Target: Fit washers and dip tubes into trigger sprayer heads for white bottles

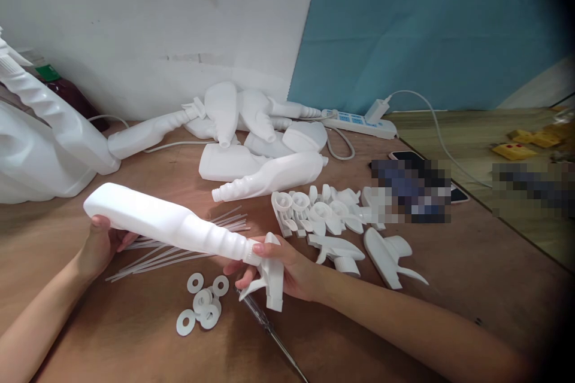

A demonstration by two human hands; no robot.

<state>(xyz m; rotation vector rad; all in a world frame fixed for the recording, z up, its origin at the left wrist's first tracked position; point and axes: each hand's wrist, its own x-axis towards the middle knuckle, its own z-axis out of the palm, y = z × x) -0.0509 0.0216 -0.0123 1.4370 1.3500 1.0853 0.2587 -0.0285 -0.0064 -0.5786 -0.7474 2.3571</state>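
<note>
In the head view, the left hand [101, 243] at the left of the frame grips the base of a white spray bottle [166, 224] lying nearly level across the lower middle, while the right hand [287, 269] closes around the trigger sprayer head [269, 278] seated at the bottle's neck. Below the bottle lie thin dip tubes [179, 251], white washers [204, 302] and a screwdriver [269, 329] on the wooden table [90, 335]; loose sprayer heads [332, 215] sit right of centre, empty bottles [256, 131] are piled above, and a power strip [359, 124] lies at the upper right.
</note>
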